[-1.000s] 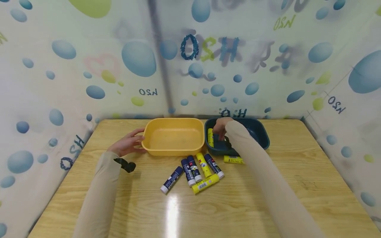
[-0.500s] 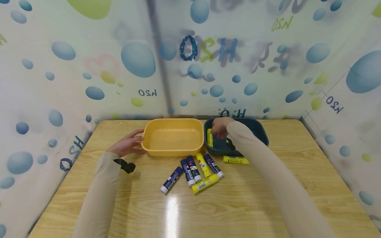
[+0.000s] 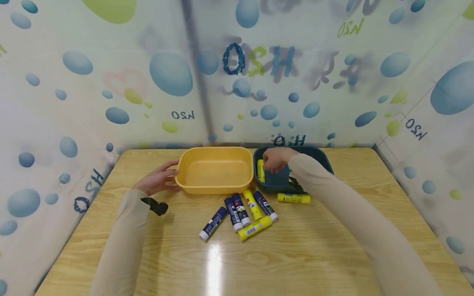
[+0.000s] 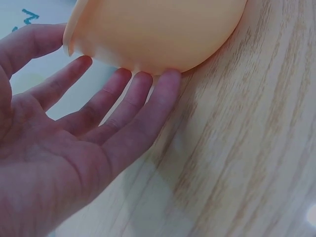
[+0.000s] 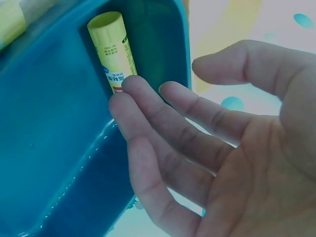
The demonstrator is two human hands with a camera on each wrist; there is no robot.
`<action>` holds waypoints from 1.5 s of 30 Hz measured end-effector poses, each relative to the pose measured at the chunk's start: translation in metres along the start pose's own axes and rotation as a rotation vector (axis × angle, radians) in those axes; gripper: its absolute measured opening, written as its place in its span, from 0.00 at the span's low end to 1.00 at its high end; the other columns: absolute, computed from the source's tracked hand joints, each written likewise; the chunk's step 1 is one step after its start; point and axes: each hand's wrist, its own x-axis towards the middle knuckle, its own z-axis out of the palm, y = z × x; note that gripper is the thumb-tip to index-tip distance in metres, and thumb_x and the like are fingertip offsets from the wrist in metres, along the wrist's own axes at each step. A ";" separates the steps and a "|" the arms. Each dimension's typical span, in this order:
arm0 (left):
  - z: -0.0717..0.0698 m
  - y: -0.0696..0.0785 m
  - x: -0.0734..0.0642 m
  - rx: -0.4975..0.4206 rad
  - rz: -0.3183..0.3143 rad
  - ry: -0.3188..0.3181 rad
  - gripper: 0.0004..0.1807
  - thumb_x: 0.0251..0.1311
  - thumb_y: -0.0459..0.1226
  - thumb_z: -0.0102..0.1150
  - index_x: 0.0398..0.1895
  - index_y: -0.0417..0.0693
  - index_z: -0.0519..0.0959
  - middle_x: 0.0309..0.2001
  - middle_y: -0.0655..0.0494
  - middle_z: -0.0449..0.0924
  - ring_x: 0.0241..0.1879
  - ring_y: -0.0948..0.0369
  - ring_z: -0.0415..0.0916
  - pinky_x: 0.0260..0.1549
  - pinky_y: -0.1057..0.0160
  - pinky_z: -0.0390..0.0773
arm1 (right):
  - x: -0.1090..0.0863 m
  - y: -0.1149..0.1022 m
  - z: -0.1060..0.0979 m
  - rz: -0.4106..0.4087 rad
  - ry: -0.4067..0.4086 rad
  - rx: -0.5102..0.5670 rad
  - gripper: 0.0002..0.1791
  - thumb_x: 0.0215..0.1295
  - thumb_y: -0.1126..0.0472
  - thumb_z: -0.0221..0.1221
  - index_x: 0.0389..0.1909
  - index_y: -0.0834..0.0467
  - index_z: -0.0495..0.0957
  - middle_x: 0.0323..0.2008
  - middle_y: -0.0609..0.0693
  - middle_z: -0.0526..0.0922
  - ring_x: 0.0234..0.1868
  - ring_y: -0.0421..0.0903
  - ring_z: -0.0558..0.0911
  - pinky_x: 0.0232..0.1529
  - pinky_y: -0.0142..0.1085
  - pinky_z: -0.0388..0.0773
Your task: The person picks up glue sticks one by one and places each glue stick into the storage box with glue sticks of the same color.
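My left hand (image 3: 157, 179) touches the left end of a yellow plastic bin (image 3: 218, 190) with its fingertips. In the left wrist view those fingers (image 4: 123, 118) are spread against the bin's side, and the thumb is by its rim. Over the dark blue bin (image 3: 326, 164), my right hand (image 3: 277, 159) holds nothing; the right wrist view has its fingers loosely bent with the thumb apart. A yellow glue stick (image 5: 113, 49) lies inside the blue bin along its left wall, near those fingertips. I cannot tell whether they touch it.
Before the bins lie several glue sticks: a navy one (image 3: 213, 224) apart at left, a group of navy and yellow ones (image 3: 252, 204), a yellow one (image 3: 255, 228) crosswise, and another yellow one (image 3: 293, 198) by the blue bin. A patterned curtain (image 3: 237, 102) stands behind the wooden table (image 3: 177, 263).
My right hand has shifted slightly right and up over the blue bin, away from the yellow glue stick inside. The left hand stays at the yellow bin.
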 end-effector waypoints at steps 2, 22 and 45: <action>-0.001 0.000 0.000 -0.002 -0.001 0.002 0.35 0.73 0.38 0.46 0.77 0.46 0.42 0.71 0.38 0.45 0.54 0.51 0.69 0.55 0.44 0.71 | -0.002 -0.001 0.001 -0.010 0.009 -0.004 0.14 0.69 0.56 0.52 0.47 0.61 0.76 0.40 0.53 0.81 0.41 0.49 0.79 0.46 0.40 0.77; -0.002 -0.003 -0.001 -0.015 0.016 -0.008 0.36 0.73 0.39 0.46 0.77 0.47 0.42 0.71 0.39 0.46 0.54 0.54 0.70 0.56 0.44 0.71 | -0.027 -0.011 0.013 -0.053 0.088 -0.103 0.09 0.66 0.55 0.56 0.41 0.56 0.75 0.37 0.50 0.77 0.35 0.47 0.75 0.36 0.38 0.73; -0.001 -0.005 -0.003 -0.044 0.021 -0.026 0.35 0.75 0.38 0.43 0.77 0.48 0.41 0.72 0.37 0.44 0.53 0.56 0.72 0.58 0.41 0.67 | -0.062 0.016 0.040 -0.105 0.139 -0.116 0.07 0.65 0.55 0.59 0.38 0.54 0.75 0.31 0.47 0.76 0.31 0.46 0.73 0.32 0.39 0.70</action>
